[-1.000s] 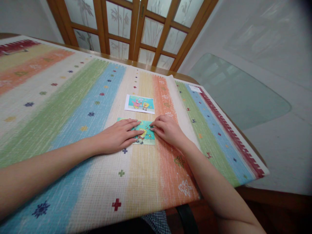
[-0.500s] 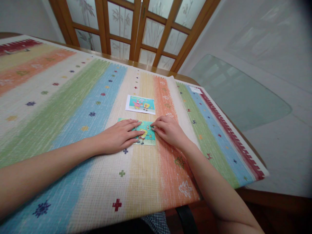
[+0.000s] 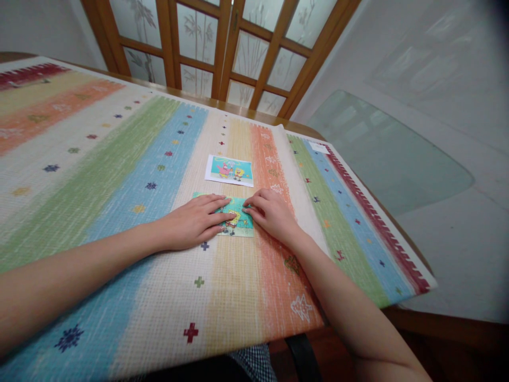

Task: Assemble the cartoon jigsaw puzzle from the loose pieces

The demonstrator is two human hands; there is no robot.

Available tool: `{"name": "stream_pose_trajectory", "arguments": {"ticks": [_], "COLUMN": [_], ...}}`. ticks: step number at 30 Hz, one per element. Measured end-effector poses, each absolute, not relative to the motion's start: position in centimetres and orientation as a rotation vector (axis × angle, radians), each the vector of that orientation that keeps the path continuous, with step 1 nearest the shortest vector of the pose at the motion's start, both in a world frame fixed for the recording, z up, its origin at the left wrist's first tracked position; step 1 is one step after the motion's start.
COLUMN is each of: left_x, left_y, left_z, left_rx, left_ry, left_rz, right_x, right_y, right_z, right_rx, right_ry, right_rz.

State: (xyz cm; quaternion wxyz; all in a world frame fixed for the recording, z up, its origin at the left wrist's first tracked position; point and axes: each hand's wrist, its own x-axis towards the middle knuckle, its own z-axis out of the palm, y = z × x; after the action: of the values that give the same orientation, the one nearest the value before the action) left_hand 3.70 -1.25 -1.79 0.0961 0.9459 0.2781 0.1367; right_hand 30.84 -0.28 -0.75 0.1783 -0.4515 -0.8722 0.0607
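On the tablecloth lies a small teal jigsaw puzzle [image 3: 245, 225] with a yellow cartoon figure on it. My left hand [image 3: 199, 217] is laid flat over its left half, fingers stretched out and covering much of the picture. At the upper right part of the puzzle is my right hand [image 3: 272, 212], thumb and fingers pinched together on its surface. Whatever is between those fingertips is hidden. Just beyond the puzzle sits a white-edged printed card [image 3: 229, 171] showing cartoon figures on a similar teal background.
A striped, patterned tablecloth [image 3: 167, 297] covers the table, with a small white label [image 3: 319, 148] near its far right corner. Wooden doors with glass panes [image 3: 199, 50] stand behind the table. A pale wall [image 3: 429, 90] rises to the right.
The fingertips of my right hand have shifted slightly left over the puzzle. My left hand and the printed card look unmoved.
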Motion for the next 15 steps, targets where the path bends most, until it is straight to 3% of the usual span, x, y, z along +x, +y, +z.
{"name": "stream_pose_trajectory", "arguments": {"ticks": [15], "left_x": [3.65], "left_y": [-1.20], "left_z": [-2.10], "left_rx": [2.799], "left_ry": [0.810], "left_rz": [0.421], "right_x": [31.63], "right_y": [0.10], "right_z": [0.11], "right_rx": [-1.184], "right_ry": [-2.582], "right_rz": [0.204]}}
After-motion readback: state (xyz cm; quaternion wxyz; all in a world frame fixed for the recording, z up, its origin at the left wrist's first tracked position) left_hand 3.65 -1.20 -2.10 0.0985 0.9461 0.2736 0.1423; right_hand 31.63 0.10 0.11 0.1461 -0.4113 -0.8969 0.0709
